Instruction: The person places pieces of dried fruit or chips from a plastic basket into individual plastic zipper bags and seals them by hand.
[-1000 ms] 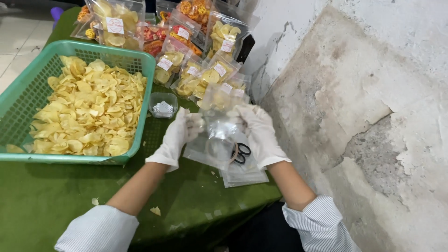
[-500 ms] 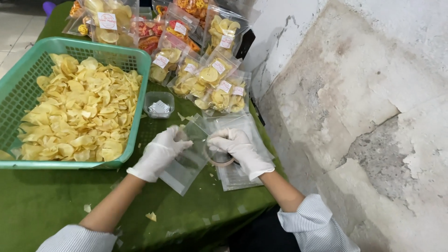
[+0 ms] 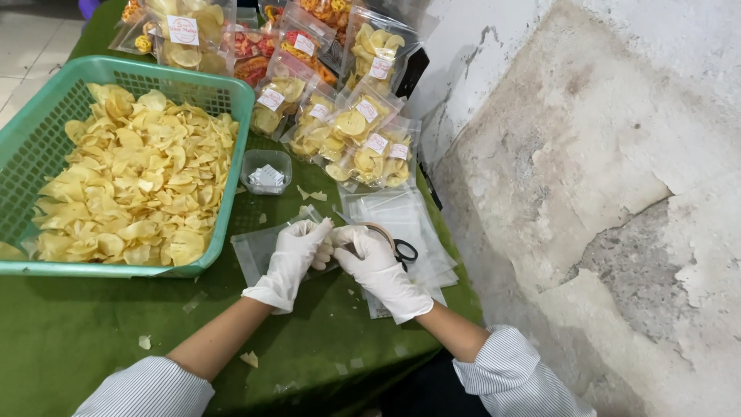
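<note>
Both my hands wear white gloves. My left hand (image 3: pixel 296 251) and my right hand (image 3: pixel 372 264) meet fingertip to fingertip over the green table cover (image 3: pixel 93 316). Between them they pinch one end of an empty clear plastic bag (image 3: pixel 256 249), which lies flat towards the left. Just beyond my right hand sit a roll of tape (image 3: pixel 380 231) and black-handled scissors (image 3: pixel 403 250) on a stack of empty clear bags (image 3: pixel 401 212).
A green plastic basket (image 3: pixel 235 147) heaped with yellow chips stands at the left. A small clear tub (image 3: pixel 266 171) of white sachets sits beside it. Several sealed bags of chips (image 3: pixel 356 127) lean at the back. A cracked wall (image 3: pixel 587 170) runs along the right.
The clear bag was held up between my hands and has come down onto the table. My hands have drawn together at its end, uncovering the scissors.
</note>
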